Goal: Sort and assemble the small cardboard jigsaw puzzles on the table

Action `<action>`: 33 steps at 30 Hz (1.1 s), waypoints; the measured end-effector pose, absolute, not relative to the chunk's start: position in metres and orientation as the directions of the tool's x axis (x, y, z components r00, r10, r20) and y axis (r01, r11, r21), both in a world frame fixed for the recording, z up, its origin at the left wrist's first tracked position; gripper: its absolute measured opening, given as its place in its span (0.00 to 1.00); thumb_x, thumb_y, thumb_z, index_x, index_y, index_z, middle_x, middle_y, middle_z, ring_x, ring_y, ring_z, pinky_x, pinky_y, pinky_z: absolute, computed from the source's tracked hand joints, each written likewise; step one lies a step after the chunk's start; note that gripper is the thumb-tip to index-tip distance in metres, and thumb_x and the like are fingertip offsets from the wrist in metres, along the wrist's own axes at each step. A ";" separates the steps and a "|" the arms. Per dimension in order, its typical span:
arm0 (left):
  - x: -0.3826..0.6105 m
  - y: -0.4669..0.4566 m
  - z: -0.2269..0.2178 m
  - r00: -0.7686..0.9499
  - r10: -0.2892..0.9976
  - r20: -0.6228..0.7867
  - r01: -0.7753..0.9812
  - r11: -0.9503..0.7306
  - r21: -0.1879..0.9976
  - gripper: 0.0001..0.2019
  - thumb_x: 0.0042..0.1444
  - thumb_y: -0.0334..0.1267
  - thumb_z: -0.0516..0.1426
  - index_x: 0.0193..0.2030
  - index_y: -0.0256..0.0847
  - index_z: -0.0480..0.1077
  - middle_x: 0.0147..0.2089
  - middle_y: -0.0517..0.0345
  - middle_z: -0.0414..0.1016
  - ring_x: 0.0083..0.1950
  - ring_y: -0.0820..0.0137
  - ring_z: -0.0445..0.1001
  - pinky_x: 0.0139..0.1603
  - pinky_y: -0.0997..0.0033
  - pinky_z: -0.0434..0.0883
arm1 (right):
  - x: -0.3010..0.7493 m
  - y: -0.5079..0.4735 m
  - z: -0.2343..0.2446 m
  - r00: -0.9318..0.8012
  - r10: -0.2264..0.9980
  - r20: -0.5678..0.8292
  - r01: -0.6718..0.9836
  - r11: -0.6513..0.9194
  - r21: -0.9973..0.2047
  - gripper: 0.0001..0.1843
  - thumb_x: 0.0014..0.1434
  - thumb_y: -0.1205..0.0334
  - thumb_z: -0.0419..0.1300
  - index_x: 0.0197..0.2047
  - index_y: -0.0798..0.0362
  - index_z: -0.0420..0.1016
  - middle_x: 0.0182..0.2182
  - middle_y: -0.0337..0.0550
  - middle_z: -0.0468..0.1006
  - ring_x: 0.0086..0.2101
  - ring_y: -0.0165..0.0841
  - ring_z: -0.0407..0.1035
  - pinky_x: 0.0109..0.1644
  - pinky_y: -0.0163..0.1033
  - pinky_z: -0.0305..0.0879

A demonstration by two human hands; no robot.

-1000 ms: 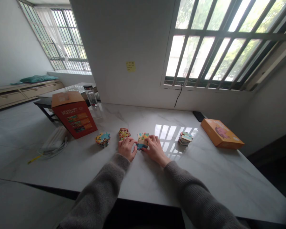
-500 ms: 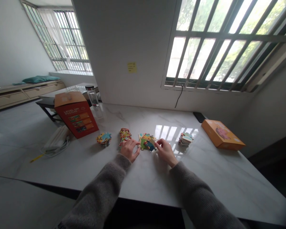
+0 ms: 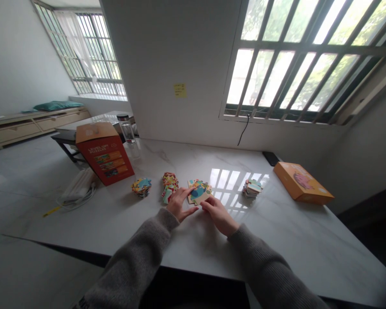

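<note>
While I'm watching the feed, my bare open left hand (image 3: 179, 205) and relaxed right hand (image 3: 218, 216) touch the colourful cardboard jigsaw puzzle (image 3: 199, 192) just ahead, neither one gripping it.

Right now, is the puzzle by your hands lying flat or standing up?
Flat. The jigsaw puzzle lies face up on the marble table beside the right hand.

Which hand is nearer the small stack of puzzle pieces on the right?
Right hand: left of the small stack of puzzle pieces, not touching it. Left hand: farther left, past the joined puzzle.
</note>
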State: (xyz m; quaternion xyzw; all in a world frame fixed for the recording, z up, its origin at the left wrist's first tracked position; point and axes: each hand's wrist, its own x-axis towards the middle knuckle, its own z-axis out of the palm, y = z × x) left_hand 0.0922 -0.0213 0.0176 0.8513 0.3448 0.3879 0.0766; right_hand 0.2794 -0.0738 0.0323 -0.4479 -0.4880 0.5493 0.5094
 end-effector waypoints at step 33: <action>0.090 -0.024 0.020 0.531 0.594 0.604 0.443 -0.802 0.400 0.21 0.63 0.40 0.52 0.62 0.40 0.61 0.53 0.47 0.71 0.50 0.61 0.72 0.54 0.58 0.67 | 0.489 -0.073 0.045 0.093 0.685 0.722 0.901 0.251 -0.354 0.13 0.59 0.56 0.61 0.47 0.47 0.77 0.50 0.48 0.75 0.52 0.45 0.66 0.60 0.54 0.58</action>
